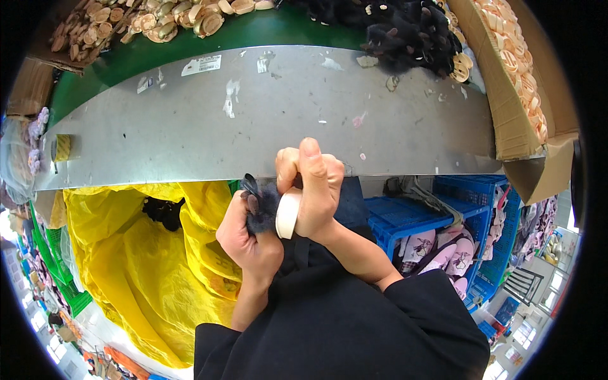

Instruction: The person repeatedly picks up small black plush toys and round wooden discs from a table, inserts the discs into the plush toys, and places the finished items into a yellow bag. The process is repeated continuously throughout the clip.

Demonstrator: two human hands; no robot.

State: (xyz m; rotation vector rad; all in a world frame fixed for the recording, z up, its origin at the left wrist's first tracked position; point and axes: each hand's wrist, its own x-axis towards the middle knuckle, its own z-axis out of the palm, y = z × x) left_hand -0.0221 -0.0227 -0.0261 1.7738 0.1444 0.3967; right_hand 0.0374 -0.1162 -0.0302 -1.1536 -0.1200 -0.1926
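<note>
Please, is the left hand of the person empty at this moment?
No, the left hand grips a small black plush piece with ears, beside the cream-coloured rounded piece in the right hand.

Scuffed grey metal worktop [418, 130], bright windows [524, 334] lower right.

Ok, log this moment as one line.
left hand: grips small black plush piece | right hand: holds round cream piece next to it | ahead: grey metal table | left side: yellow plastic bag

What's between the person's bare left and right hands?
Head view: a fuzzy black plush piece in the left hand and a rounded, cream plastic-looking part in the right hand.
</note>
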